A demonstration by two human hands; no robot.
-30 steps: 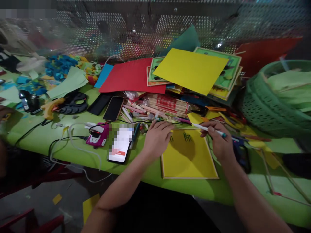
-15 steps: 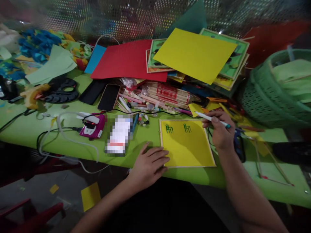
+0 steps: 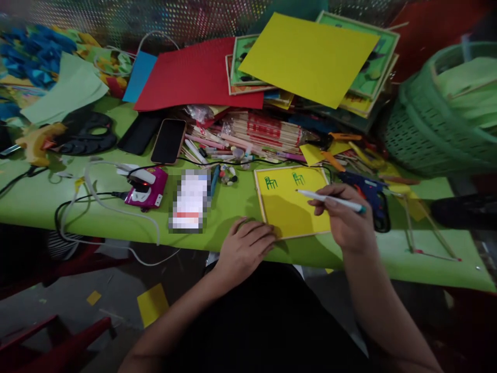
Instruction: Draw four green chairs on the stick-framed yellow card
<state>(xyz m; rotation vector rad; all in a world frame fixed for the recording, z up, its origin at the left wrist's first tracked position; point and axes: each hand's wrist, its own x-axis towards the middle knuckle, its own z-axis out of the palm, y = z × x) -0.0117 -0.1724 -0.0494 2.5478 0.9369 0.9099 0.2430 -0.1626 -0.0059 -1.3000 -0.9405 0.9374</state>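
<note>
A yellow sheet framed with thin wooden sticks (image 3: 295, 210) lies near the table's front edge. Two small green chair drawings (image 3: 298, 178) are on its upper part. My right hand (image 3: 351, 220) grips a white marker with a teal end (image 3: 330, 199), its tip over the sheet below the right drawing; whether the tip touches the paper I cannot tell. My left hand (image 3: 248, 246) rests with fingers stretched out over the sheet's lower left corner, holding nothing. Right of the sheet, partly behind my right hand, lies a blue glue gun (image 3: 367, 194).
Left of the sheet are a lit phone (image 3: 190, 199) and a magenta power socket (image 3: 146, 189) with cables. Behind lie a dark phone (image 3: 169, 141), bundled wooden sticks (image 3: 272, 129), red sheets (image 3: 198, 77) and a yellow sheet (image 3: 308, 57). A green basket (image 3: 438, 114) stands at the right.
My right hand has brought the marker left and down, from beside the sheet's upper right edge to over its middle. My left hand still lies at the lower left corner. The view has shifted.
</note>
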